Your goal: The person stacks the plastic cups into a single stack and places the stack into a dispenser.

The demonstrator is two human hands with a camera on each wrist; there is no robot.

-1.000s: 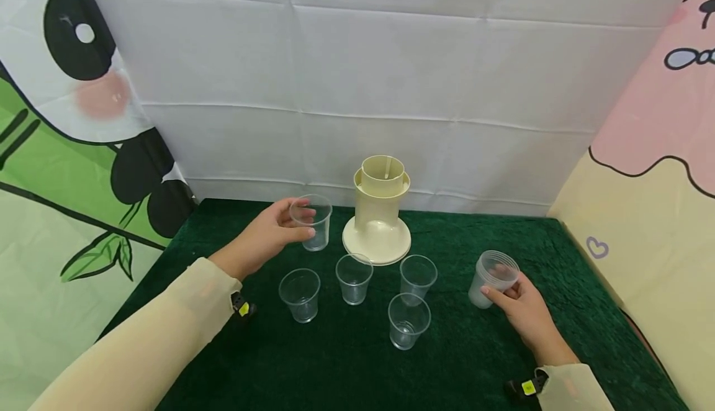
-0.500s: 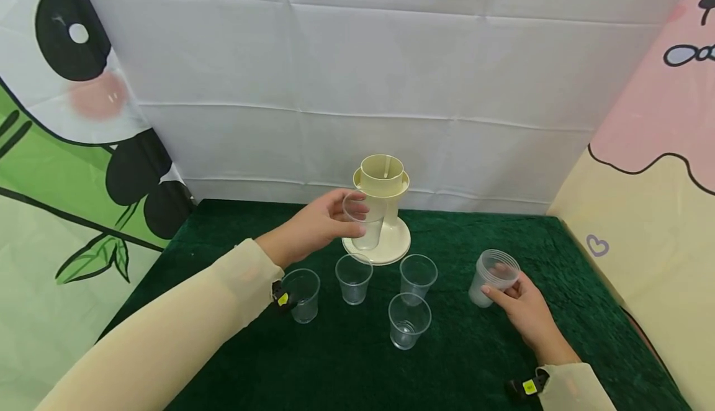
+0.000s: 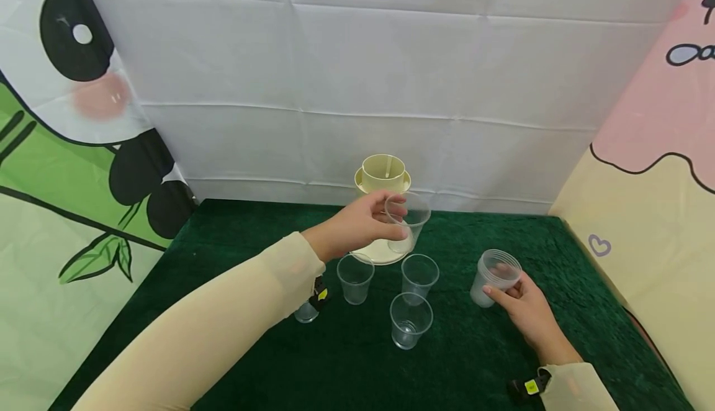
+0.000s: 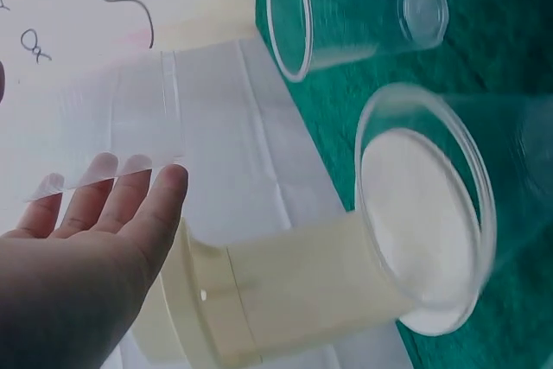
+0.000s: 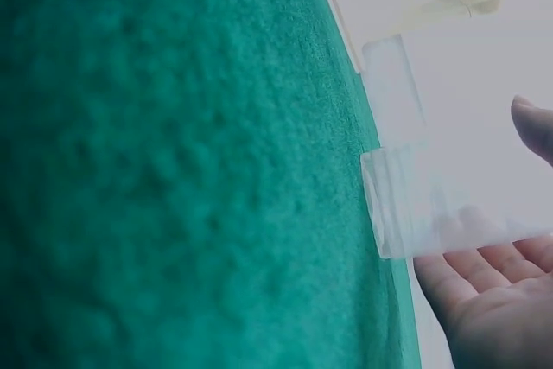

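Note:
My left hand (image 3: 360, 228) holds a clear plastic cup (image 3: 416, 215) by its side, upright above the cloth, in front of the cream cylindrical stand (image 3: 382, 178). In the left wrist view, the fingers lie along this cup (image 4: 104, 118). At the right, my right hand (image 3: 530, 315) grips a stack of nested clear cups (image 3: 488, 284), which also shows in the right wrist view as a ridged stack (image 5: 415, 205). Between the hands stand single clear cups: a left one (image 3: 354, 280), a right one (image 3: 420, 271) and a front one (image 3: 410, 324). Another cup (image 3: 306, 313) is mostly hidden by my left wrist.
A dark green cloth (image 3: 458, 361) covers the table. The cream stand rests on a round base (image 3: 380, 252) near the back edge. Behind hangs a white sheet (image 3: 385, 69), with printed cartoon sheets on the left (image 3: 112, 169) and right (image 3: 642, 212).
My left hand has carried its cup rightward, from left of the cream stand to in front of its right side. My right hand and the stack have stayed in place.

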